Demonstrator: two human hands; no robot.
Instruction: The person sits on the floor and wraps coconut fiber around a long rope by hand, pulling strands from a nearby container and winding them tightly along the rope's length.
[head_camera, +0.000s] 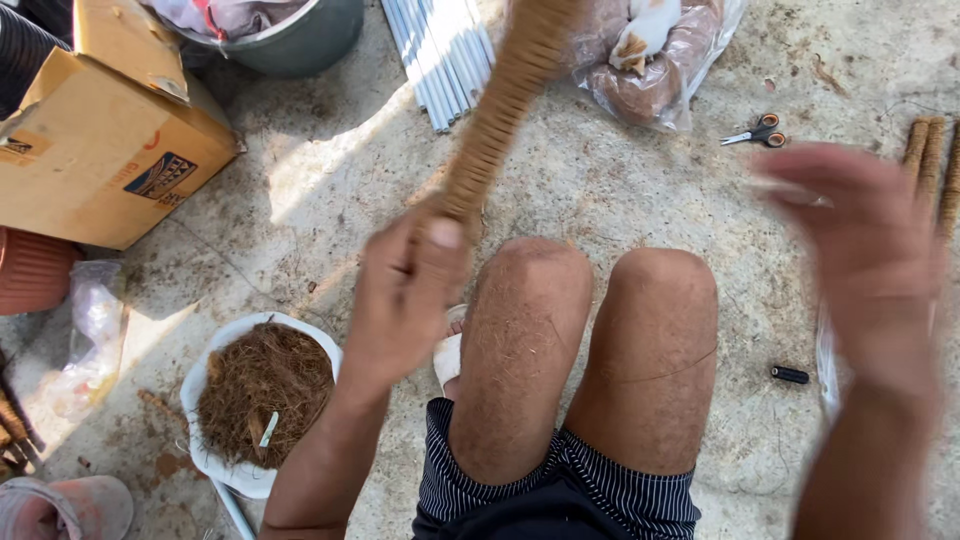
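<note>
My left hand (405, 290) grips the lower end of a stick wrapped in brown coconut fibre (505, 95), which slants up and away toward the top of the view. My right hand (860, 250) is raised at the right, blurred, its fingers spread, with a thin pale thread or strip barely visible by the fingers. Whether it holds that thread I cannot tell. My bare knees (590, 340) are in the middle, dusted with fibre.
A white basin of loose brown fibre (262, 390) sits on the concrete floor at lower left. A cardboard box (95, 150), white pipes (440, 55), a plastic bag of brown fibre (640, 85), scissors (757, 133), finished wrapped sticks (930, 160) and a small black object (789, 375) lie around.
</note>
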